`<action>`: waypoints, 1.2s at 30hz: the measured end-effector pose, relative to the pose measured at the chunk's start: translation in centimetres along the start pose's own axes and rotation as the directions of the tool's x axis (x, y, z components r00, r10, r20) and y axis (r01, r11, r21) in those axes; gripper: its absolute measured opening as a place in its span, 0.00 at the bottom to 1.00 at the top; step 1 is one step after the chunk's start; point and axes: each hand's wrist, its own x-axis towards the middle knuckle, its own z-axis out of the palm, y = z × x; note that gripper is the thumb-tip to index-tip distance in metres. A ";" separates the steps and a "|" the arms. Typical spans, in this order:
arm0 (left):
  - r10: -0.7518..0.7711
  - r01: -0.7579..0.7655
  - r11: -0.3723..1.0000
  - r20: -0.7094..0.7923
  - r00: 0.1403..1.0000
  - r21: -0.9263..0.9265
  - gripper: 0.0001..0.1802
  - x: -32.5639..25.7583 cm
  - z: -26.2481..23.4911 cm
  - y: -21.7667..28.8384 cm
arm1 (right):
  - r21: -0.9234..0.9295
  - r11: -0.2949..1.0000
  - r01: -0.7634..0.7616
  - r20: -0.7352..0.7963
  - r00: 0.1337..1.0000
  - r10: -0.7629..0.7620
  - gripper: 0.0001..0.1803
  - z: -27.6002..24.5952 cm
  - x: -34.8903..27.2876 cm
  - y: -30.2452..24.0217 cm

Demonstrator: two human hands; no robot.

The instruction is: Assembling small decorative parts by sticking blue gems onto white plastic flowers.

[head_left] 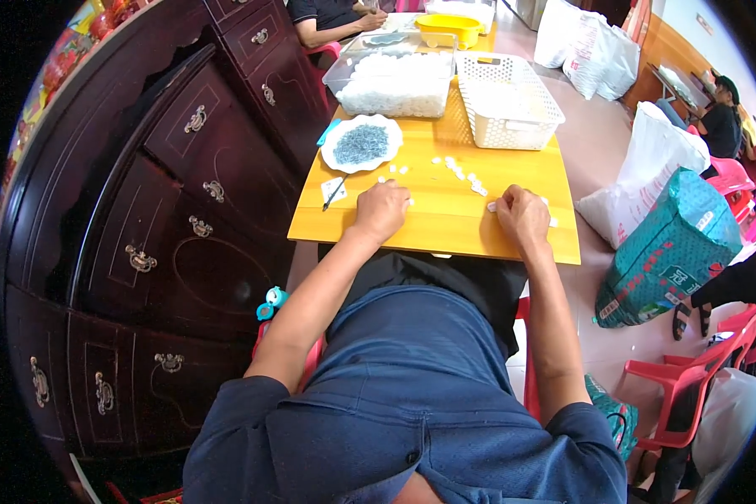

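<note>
My left hand [383, 210] rests on the yellow tabletop [454, 231] with its fingers curled. A tiny bit of a small white piece [411, 202] shows at its fingertips. To the right, my right hand [525, 218] is also bent closed over the table; what it holds, if anything, is hidden. One small white piece [492, 207] lies by its fingertips, another [553, 223] at its outer side. Several loose white pieces [455, 170] are scattered between and beyond my hands. A white scalloped dish [332, 149] full of thin grey-blue parts stands past my left hand.
Farther back are a clear bin [338, 77] heaped with white pieces, a white perforated basket [512, 136] and a yellow tub [449, 29]. A black pen-like tool [335, 193] lies at left. Dark cabinets [176, 193] flank the left; sacks [668, 244] and pink chairs [689, 370] stand right.
</note>
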 end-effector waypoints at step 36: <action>0.081 0.036 0.772 0.154 0.985 -0.635 0.09 1.9 -0.4 3.5 | 0.813 0.303 -0.498 0.551 0.825 -0.123 0.10 4.1 -1.8 -3.6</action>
